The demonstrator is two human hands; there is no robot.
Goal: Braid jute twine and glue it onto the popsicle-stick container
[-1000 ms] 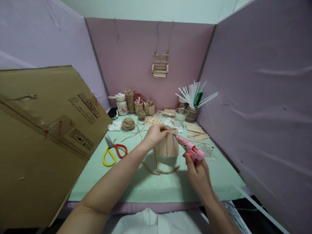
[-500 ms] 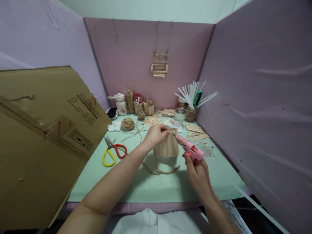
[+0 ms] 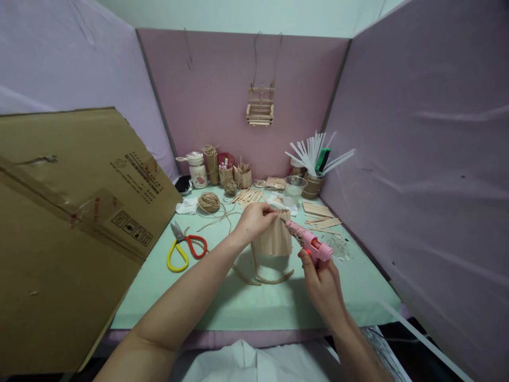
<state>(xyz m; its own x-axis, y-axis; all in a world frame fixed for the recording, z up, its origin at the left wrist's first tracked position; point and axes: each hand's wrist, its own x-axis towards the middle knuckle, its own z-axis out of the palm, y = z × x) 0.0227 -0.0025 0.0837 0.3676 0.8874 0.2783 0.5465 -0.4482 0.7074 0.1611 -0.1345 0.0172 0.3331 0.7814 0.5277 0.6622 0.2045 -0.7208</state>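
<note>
A pale cup made of upright wooden sticks [image 3: 274, 239] stands on the green tabletop in front of me. At its top left rim, my left hand [image 3: 256, 218] is closed in a pinch; whether twine is also between the fingers is hidden. A pink hot glue gun [image 3: 308, 239] is gripped in my right hand [image 3: 323, 278], its nozzle pointing left at the cup's upper edge. A small red light glows on the gun. From the cup's left side a length of braided twine [image 3: 274, 281] trails down and curls on the cloth before it.
Scissors [image 3: 186, 246] with yellow and red handles lie open at left, beside a large cardboard sheet [image 3: 79, 228]. Behind are a twine ball [image 3: 209, 202], loose sticks [image 3: 248, 196], a clear cup [image 3: 295, 187] and a pot of white glue sticks [image 3: 314, 184]. A little wooden swing [image 3: 260, 109] hangs behind.
Almost nothing differs. Both hands, the cup and the glue gun hold nearly the same positions, with only a tiny shift of the gun.
</note>
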